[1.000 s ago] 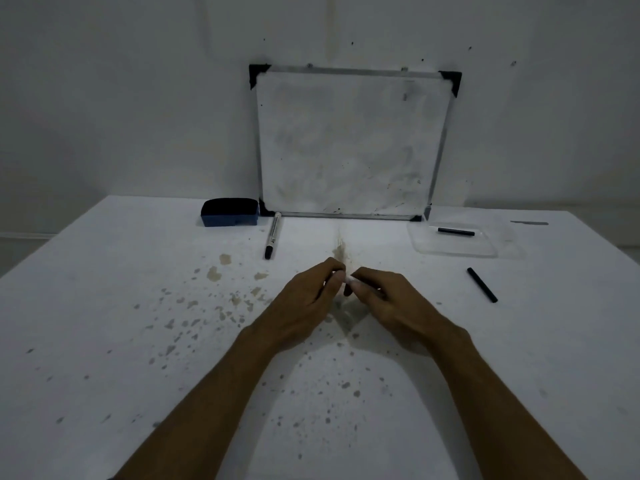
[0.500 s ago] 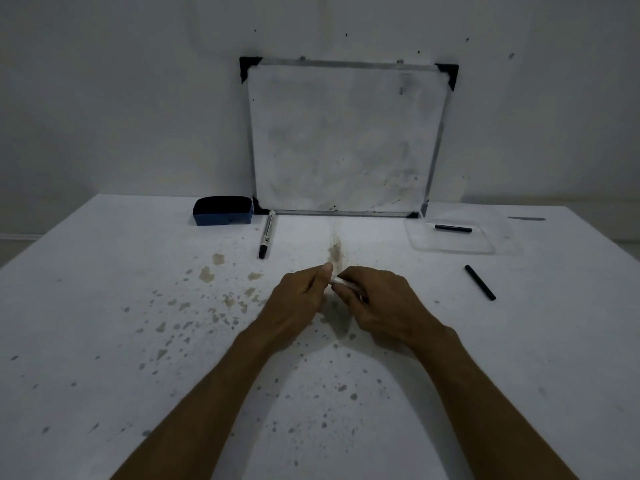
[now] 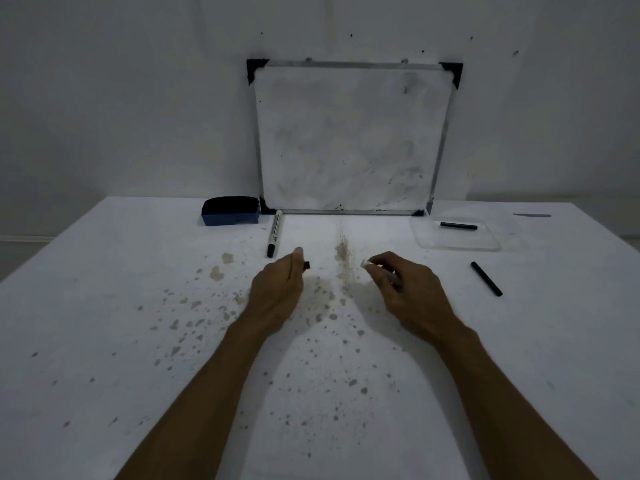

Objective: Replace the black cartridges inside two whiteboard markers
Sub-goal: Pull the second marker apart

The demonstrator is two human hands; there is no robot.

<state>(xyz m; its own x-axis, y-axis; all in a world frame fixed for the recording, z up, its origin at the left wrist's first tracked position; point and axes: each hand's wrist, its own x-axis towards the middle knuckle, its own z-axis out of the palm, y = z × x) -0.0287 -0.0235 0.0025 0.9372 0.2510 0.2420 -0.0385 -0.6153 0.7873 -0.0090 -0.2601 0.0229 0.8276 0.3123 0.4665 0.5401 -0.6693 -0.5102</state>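
Left hand (image 3: 277, 289) pinches a black cap (image 3: 306, 265); right hand (image 3: 405, 289) grips a marker (image 3: 367, 263). Two markers, two cartridges (image 3: 486, 278).

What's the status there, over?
Left hand pinching small black piece; right hand gripping white marker body. Hands apart. Spare cartridge lies right. Nothing blocking.

Two loose black cartridges (image 3: 486, 278) (image 3: 458, 225), perhaps two markers (image 3: 274, 233) (image 3: 393, 279), one eraser (image 3: 231, 211), one whiteboard (image 3: 351, 140).
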